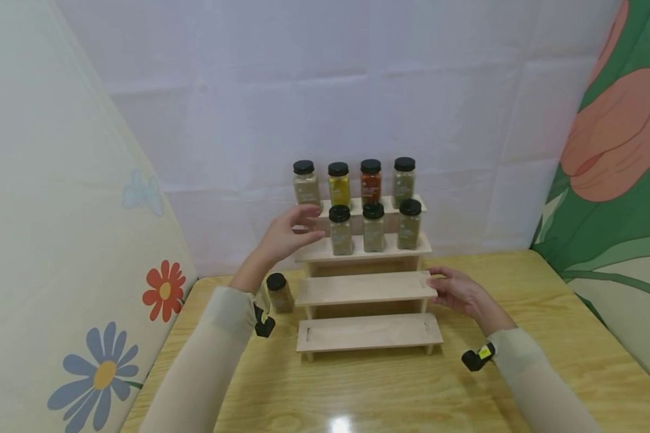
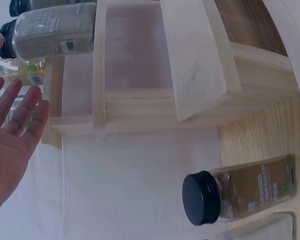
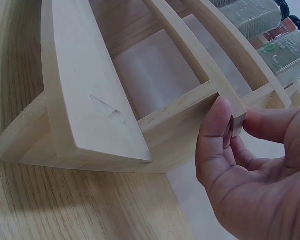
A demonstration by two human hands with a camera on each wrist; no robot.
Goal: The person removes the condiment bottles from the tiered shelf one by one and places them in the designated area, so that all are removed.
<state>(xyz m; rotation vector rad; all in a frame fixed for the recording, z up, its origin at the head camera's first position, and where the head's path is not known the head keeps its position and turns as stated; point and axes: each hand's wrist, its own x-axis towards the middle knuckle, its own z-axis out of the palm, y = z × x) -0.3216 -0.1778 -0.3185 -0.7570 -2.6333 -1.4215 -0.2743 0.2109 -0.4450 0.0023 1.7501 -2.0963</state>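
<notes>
A stepped wooden rack (image 1: pixel 368 332) stands on the table, with spice jars on its two upper tiers. My left hand (image 1: pixel 292 234) is beside the leftmost jar (image 1: pixel 340 231) of the second tier from the top, fingers spread and loosely bent. In the left wrist view its thumb is close to that jar's black lid; whether they touch I cannot tell. My right hand (image 1: pixel 457 291) pinches the right end of a lower shelf (image 3: pixel 225 95) between thumb and fingers. Two more jars (image 1: pixel 373 228) (image 1: pixel 409 225) share the second tier.
Several jars (image 1: pixel 371 180) line the top tier. Left of the rack, a brown spice jar (image 1: pixel 279 293) stands on the wooden table (image 1: pixel 390 391), with another clear jar (image 2: pixel 270 227) partly visible beside it. A white cloth (image 1: pixel 238 120) hangs behind; floral panels (image 1: pixel 617 150) flank both sides.
</notes>
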